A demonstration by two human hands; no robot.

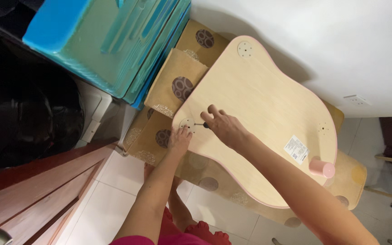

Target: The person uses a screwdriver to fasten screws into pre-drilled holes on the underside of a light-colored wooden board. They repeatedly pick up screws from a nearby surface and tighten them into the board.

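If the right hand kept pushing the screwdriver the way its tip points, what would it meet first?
The right hand aims the screwdriver left, at the round mounting plate on the wooden tabletop. The tip looks to be at a screw hole already. The left hand rests just beside it.

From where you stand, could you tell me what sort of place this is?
Probably a room in a home: a tiled floor, a patterned tan rug under the curved wooden tabletop, a white wall with a socket, and a wooden door.

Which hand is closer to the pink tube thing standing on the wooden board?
The right hand. It is mid-board holding a screwdriver, with its forearm passing beside the pink cylinder. The left hand rests farther away at the board's left edge.
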